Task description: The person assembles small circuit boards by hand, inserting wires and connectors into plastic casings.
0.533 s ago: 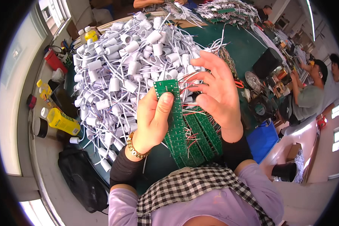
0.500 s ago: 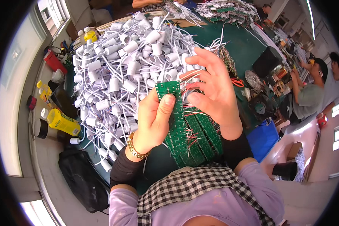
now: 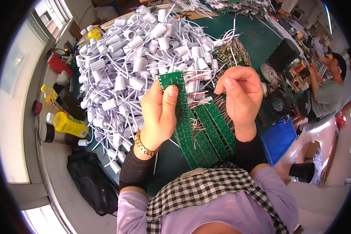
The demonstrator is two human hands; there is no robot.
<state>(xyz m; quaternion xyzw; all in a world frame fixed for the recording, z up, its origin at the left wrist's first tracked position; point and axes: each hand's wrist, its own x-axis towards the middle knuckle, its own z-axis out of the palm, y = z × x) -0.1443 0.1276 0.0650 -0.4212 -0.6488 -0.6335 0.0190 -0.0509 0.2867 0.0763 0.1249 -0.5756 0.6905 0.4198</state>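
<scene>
My left hand (image 3: pixel 158 113) grips a long strip of green circuit boards (image 3: pixel 184 136) near its far end, thumb on top. Red and white wires stick out along the strip's right edge. More green board strips (image 3: pixel 211 134) lie side by side just right of it, their wires pointing outward. Apart from the strip, my right hand (image 3: pixel 243 103) is raised to the right with its fingers curled and thumb tip close to them. Whatever may be between those fingertips is too small to make out.
A large heap of white lamp sockets with cables (image 3: pixel 134 64) covers the table's left and middle. Behind my right hand lies a pile of small wired components (image 3: pixel 236 52). Yellow bottles (image 3: pixel 68 124) stand at left; a blue tray (image 3: pixel 279 140) is at right. Another person (image 3: pixel 325 93) works beyond.
My right hand has drawn away from the board strip to the right, and its spread fingers have curled closed. My left hand keeps its hold on the strip.
</scene>
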